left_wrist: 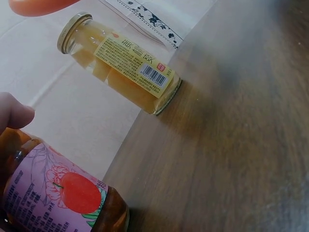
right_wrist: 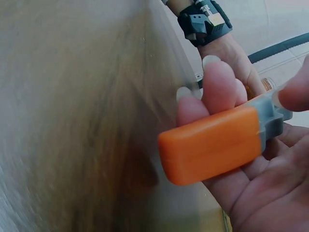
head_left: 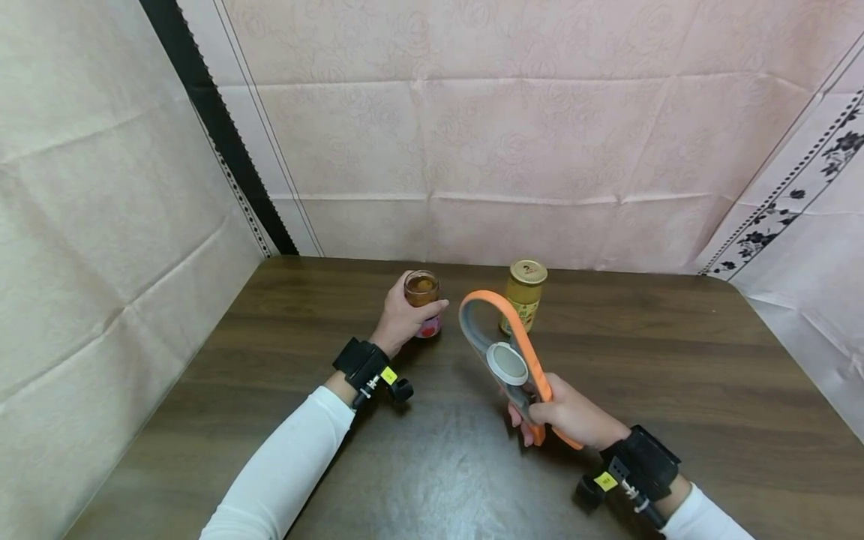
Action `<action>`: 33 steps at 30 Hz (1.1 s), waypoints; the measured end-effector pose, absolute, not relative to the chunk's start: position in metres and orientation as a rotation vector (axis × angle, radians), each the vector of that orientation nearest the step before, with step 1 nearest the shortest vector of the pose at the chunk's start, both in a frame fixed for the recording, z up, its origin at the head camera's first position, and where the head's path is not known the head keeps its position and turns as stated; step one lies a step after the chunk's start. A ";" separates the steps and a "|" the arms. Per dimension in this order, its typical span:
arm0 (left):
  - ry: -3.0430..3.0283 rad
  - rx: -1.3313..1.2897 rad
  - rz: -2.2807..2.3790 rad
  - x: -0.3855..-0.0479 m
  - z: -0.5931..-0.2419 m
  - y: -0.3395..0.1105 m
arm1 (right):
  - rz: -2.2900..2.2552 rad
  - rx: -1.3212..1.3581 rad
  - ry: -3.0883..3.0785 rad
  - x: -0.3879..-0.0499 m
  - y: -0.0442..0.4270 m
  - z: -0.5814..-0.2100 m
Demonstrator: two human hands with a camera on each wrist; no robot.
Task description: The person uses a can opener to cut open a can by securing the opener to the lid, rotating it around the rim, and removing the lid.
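My left hand (head_left: pixel 397 319) grips a glass jar (head_left: pixel 422 289) from its left side, thumb across the front. The jar's mouth is uncovered, and in the left wrist view its purple label (left_wrist: pixel 50 193) shows a red fruit. My right hand (head_left: pixel 574 412) holds an orange and grey jar opener (head_left: pixel 529 360), fingers curled round its handles. A pale round lid (head_left: pixel 506 364) sits at the opener, below its loop. The right wrist view shows the opener's orange handle end (right_wrist: pixel 212 145) in the fingers.
Behind the opener's loop stands a capped jar (head_left: pixel 526 289) with a yellow label and pale chunks inside. The brown wooden table (head_left: pixel 324 315) reaches back to a hung cream cloth (head_left: pixel 526 150). More cloth hangs at both sides.
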State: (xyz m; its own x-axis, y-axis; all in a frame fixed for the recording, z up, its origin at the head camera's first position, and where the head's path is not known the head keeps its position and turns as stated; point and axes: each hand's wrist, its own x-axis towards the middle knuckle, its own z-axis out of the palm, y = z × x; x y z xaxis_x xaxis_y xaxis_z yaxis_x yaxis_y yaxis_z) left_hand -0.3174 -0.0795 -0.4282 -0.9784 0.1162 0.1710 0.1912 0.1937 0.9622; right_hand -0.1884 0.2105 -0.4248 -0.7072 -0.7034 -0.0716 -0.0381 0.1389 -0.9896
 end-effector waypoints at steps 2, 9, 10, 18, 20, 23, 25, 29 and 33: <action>-2.386 -0.304 -1.928 -0.317 -0.428 -0.079 | -1.605 -0.690 1.885 -0.187 0.209 -0.425; -2.409 -0.296 -1.888 -0.315 -0.427 -0.080 | -1.630 -0.586 1.821 -0.180 0.204 -0.421; -2.412 -0.296 -1.881 -0.315 -0.427 -0.080 | -1.635 -0.586 1.812 -0.179 0.204 -0.421; -2.428 -0.313 -1.848 -0.314 -0.427 -0.082 | -1.667 -0.616 1.808 -0.176 0.202 -0.419; -2.438 -0.319 -1.833 -0.313 -0.427 -0.082 | -1.689 -0.604 1.795 -0.175 0.203 -0.419; -2.460 -0.327 -1.809 -0.311 -0.427 -0.083 | -1.709 -0.602 1.774 -0.175 0.204 -0.419; -2.472 -0.338 -1.803 -0.310 -0.427 -0.084 | -1.712 -0.608 1.760 -0.176 0.205 -0.418; -2.470 -0.353 -1.821 -0.308 -0.426 -0.089 | -1.698 -0.610 1.738 -0.178 0.208 -0.418; -2.464 -0.355 -1.825 -0.307 -0.425 -0.096 | -1.666 -0.613 1.758 -0.180 0.210 -0.419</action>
State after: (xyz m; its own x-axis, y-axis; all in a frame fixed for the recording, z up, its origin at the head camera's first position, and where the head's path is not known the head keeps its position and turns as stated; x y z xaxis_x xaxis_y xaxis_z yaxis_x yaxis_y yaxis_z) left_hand -0.3066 -0.0960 -0.4254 -0.9721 0.1511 0.1796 0.2159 0.2750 0.9369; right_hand -0.1801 0.2104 -0.4192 -0.6919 -0.7107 -0.1273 0.0889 0.0912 -0.9919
